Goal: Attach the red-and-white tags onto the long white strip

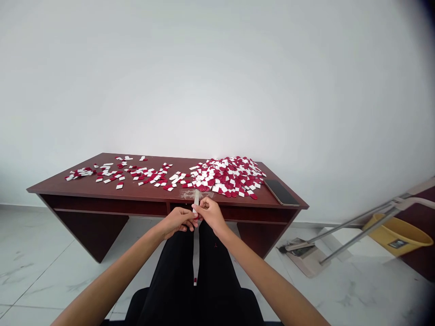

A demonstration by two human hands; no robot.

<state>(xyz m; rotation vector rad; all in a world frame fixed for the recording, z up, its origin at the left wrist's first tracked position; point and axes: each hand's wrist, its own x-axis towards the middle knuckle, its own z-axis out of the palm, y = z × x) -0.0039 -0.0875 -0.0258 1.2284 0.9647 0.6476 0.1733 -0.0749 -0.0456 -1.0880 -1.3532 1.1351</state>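
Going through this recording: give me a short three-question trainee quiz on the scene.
1. True or false: the left hand and right hand both hold the white paper strip.
2. Which is nearer the dark phone on the desk: the big paper pile or the scattered pieces?
3. What colour is the strip's lower tip?

Key: 1 true; 2 the big paper pile; 3 red.

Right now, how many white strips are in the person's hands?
1: a red-tipped white strip held between the left hand and right hand, running down over the black lap. Fingers may hide another.
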